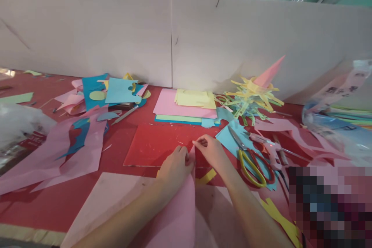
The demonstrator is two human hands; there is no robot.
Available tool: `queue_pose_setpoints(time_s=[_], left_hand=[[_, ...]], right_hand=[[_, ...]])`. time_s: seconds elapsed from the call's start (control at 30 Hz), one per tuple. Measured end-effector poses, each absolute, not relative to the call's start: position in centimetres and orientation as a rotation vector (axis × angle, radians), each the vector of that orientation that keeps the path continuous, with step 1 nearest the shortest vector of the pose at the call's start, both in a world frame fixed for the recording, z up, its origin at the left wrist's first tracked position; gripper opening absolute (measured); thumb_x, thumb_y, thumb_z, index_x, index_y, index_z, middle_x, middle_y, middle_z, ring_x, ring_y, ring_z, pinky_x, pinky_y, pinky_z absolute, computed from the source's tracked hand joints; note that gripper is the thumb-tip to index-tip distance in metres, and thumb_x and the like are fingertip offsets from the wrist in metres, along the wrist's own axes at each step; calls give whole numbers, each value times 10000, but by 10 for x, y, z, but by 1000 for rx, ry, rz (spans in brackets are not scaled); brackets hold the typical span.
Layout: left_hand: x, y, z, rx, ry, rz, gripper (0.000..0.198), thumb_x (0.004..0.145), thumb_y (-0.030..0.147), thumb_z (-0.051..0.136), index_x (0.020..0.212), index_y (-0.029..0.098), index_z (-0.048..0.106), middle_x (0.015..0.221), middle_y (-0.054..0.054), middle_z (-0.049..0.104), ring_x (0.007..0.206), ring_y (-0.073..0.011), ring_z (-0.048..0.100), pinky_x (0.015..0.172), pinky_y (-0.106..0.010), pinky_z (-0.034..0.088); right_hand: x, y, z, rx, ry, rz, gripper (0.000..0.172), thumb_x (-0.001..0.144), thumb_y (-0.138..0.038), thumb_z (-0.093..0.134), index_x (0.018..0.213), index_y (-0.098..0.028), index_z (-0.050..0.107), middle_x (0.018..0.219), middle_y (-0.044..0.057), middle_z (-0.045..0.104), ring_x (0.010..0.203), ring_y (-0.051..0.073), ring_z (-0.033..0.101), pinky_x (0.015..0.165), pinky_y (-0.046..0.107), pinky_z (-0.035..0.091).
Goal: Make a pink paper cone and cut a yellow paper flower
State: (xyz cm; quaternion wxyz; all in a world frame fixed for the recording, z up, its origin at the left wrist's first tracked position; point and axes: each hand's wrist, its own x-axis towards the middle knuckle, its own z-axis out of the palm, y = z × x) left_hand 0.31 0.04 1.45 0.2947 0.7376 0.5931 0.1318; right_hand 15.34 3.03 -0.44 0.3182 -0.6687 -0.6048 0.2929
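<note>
My left hand (175,166) and my right hand (211,153) meet at the tip of a pink paper sheet (177,217) that is curled up like a cone. Both hands pinch the paper's upper corner, fingers pressed together on it. The sheet rises from the near edge toward a red cutting mat (157,147) lying under the hands. A yellow paper strip (205,178) lies just below my right wrist.
Two scissors, yellow-handled (249,164) and red-handled (263,162), and a glue gun (269,149) lie to the right on blue paper. Stacked pink and yellow sheets (186,104), paper scraps (87,135), a pink cone on yellow cuttings (255,93) and a plastic bag of paper (343,120) surround the mat. A cardboard wall (145,35) stands behind.
</note>
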Motion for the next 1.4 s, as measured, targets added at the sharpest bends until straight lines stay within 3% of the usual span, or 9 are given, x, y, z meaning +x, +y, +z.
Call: queue_pose_setpoints(time_s=[0.2,0.43,0.63,0.93,1.23,1.4], left_hand=[[4,1,21,1908,1585,356,158,793,268,453,659,196,412,757,-3,485,591,-127,465,528,-245,289],[-1,3,16,1813,1506,525,159,785,259,466,646,184,443,706,1,517,600,-118,483,540,-235,306],[-6,3,7,1777,1463,603,169,772,268,465,632,185,422,676,11,497,581,-110,448,533,-229,302],[-8,2,11,1750,1455,638,165,770,268,460,634,191,409,707,-4,509,625,-128,470,586,-243,335],[-11,-1,21,1712,1412,636,98,763,244,465,687,182,478,765,-25,551,684,-143,509,617,-253,364],[-20,5,22,1649,1348,644,202,794,368,454,720,184,494,752,-19,570,652,-146,518,582,-253,372]], right_hand=[[150,22,1,-1715,-1244,1103,97,802,-228,478,731,-199,537,683,53,662,614,178,653,607,306,526],[145,14,10,-1742,-1120,1411,192,803,-343,522,711,-176,545,581,43,649,519,179,646,514,283,537],[137,19,12,-1888,-1335,1328,248,759,-389,586,657,-169,535,489,9,598,412,131,581,356,185,389],[127,22,3,-1847,-1421,1107,221,708,-329,629,594,-200,490,482,-20,566,404,115,527,405,212,351],[124,25,12,-1765,-1418,1295,229,772,-289,515,574,-194,448,396,-74,425,319,73,399,353,195,282],[124,28,20,-1550,-1317,1420,239,734,-336,565,580,-179,471,427,-73,444,361,61,381,373,191,263]])
